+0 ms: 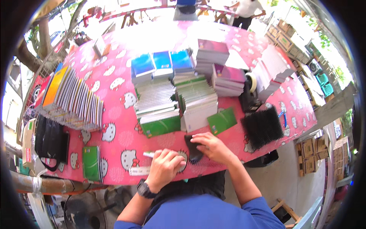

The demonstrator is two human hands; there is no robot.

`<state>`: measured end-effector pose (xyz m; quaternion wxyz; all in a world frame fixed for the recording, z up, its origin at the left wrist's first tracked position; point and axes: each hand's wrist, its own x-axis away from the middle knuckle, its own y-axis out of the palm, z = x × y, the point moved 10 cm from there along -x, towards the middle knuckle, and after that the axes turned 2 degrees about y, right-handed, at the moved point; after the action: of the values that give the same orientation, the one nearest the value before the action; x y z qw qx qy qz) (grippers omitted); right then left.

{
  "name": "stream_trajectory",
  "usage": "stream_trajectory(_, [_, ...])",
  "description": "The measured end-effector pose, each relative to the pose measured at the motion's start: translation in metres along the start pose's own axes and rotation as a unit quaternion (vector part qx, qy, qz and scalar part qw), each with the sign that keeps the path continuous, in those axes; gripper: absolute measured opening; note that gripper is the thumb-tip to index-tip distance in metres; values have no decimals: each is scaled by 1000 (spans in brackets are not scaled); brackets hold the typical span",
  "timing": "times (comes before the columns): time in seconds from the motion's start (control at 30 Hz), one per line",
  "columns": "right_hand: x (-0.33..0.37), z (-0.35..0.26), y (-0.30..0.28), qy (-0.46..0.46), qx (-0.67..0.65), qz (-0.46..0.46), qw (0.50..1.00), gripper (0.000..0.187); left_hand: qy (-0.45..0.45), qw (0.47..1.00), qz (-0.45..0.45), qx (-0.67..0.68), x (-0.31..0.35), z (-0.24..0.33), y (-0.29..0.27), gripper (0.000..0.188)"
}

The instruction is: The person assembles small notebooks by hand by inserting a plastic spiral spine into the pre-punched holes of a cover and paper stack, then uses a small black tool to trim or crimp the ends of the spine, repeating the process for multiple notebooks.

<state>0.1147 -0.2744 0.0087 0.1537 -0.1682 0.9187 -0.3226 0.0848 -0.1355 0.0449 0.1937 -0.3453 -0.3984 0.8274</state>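
My left hand (166, 168), with a dark watch on its wrist, is closed above the near edge of the table. A small white piece with a green end (148, 154) sticks out beside its fingers; what the fingers hold is mostly hidden. Just to the right, my right hand (214, 147) has its fingers curled over a dark, smooth object (195, 150) whose kind I cannot make out. Beyond the hands stand rows of spiral-bound notebooks (197, 100), with a green-covered notebook (222, 120) lying beside them. A white printed strip (139, 171) lies left of my left hand.
A pink patterned cloth (118, 143) covers the table. Yellow-covered notebooks (72, 99) and a black bag (49, 139) are at left, near a green notebook (91, 163). Black spiral coils (262, 128), a tape dispenser (249, 93) and paper stacks (268, 72) are at right.
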Motion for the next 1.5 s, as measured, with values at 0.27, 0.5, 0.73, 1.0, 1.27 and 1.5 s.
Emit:
stream_trajectory(0.27, [8,16,20,62,155,-149,975,73,39,999,-29,-16,-2,6,-3,26])
stream_trajectory(0.5, [9,8,22,-9,129,-106,986,71,58,998,-28,0,1,0,0,29])
stream_trajectory(0.73, [17,12,-11,97,99,-29,990,58,75,996,-40,-18,3,0,1,38])
stream_trajectory(1.0, [22,-23,22,37,-395,-139,908,43,7,999,40,-16,14,-28,-17,20])
stream_trajectory(1.27, [10,-28,24,56,-203,-106,972,37,4,1000,30,-1,9,-25,-17,27])
stream_trajectory(1.5, [-3,-20,26,75,-120,-68,988,38,-35,998,53,27,16,-37,-15,64])
